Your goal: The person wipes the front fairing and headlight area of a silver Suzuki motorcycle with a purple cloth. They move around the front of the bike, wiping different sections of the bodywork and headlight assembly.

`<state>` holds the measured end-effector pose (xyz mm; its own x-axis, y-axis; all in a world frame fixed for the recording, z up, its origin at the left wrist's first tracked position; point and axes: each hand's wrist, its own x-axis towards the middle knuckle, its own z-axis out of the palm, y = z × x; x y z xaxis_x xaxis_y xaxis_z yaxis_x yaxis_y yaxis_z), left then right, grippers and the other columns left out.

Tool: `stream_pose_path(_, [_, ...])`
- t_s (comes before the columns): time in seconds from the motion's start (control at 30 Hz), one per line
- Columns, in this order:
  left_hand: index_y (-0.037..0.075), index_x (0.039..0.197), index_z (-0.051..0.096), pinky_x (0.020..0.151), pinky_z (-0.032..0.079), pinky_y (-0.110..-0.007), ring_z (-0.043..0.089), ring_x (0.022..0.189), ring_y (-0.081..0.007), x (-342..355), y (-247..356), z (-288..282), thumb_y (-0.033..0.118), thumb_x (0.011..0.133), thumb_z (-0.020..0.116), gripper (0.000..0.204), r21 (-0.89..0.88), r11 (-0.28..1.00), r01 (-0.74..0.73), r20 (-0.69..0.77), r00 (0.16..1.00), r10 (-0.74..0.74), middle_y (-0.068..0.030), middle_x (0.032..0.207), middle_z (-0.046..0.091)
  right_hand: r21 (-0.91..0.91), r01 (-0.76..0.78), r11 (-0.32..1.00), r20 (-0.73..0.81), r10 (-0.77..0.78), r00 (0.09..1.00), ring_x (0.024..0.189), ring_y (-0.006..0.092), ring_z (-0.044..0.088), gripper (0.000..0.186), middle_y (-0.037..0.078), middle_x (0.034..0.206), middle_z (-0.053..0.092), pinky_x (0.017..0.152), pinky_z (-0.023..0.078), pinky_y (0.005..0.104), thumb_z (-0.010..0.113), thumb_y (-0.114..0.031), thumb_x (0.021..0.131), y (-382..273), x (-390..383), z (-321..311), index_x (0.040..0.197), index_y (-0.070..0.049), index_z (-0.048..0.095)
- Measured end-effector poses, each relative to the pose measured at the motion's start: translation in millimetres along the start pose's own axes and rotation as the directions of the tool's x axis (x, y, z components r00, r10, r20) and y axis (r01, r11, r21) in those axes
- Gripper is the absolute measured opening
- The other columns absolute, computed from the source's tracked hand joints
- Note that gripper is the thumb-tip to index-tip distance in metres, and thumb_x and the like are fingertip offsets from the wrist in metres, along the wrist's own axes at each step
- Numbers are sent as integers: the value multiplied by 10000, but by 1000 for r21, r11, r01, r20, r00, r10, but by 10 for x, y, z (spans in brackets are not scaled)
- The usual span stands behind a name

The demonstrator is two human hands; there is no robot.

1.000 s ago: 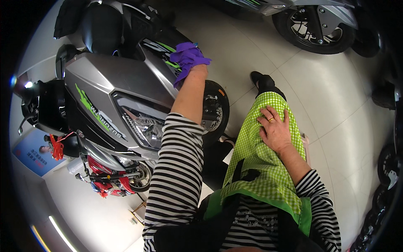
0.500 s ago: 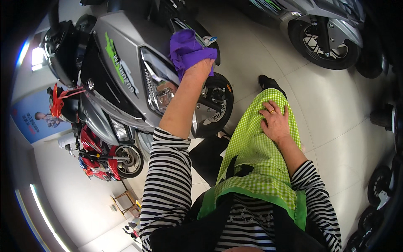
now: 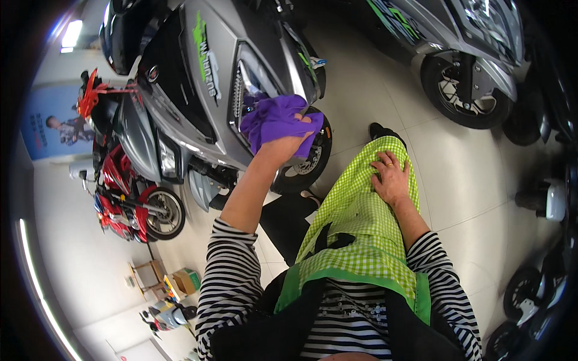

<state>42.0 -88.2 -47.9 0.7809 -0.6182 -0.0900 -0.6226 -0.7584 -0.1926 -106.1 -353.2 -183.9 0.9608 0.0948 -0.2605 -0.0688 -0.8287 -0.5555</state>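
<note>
Bright, even indoor light; a ceiling strip light (image 3: 70, 33) glows far up-left of the left hand's fingers (image 3: 304, 120). Soft sheen lies on the pale floor (image 3: 385, 78) beyond them. Fisheye bending and dark vignetting crowd the rim, where detail seems slightly blurred.

Cloth (image 3: 278, 120) on the scooter's headlight (image 3: 250, 84); second scooter (image 3: 463, 54) to the right (smaller bike (image 3: 129, 192) left).

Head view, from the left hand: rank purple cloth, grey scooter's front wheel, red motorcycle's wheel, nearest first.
Measured from the left hand:
1. Purple cloth: in the hand's grip, pressed on the grey scooter's front panel.
2. Grey scooter's front wheel: just below and to the right of the hand.
3. Red motorcycle's wheel: far off to the lower left, beyond the grey scooter.
</note>
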Motion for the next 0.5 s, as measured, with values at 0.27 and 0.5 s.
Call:
stream_pose_path(0.27, [29,1184,654,933,462,-437,614,1039,-366,-828,-1017,-754,172,897,720,328,-123,947,298,-734,615,-289,-166,1134,672,-38,57,998,11,-57,998,1454,223,309,376,-21,1478,460,1155,180,676,649,-291,852,0,41,86,1218,-205,646])
stream_pose_path(0.5, [160,1418,528,1091,361,-475,467,1303,-369,-787,-1481,-451,374,959,580,509,-425,631,649,-690,219,-690,-141,1380,541,-126,102,987,42,-98,994,1457,245,309,380,-23,1491,447,1147,187,678,635,-310,843,-71,59,131,1206,-199,656])
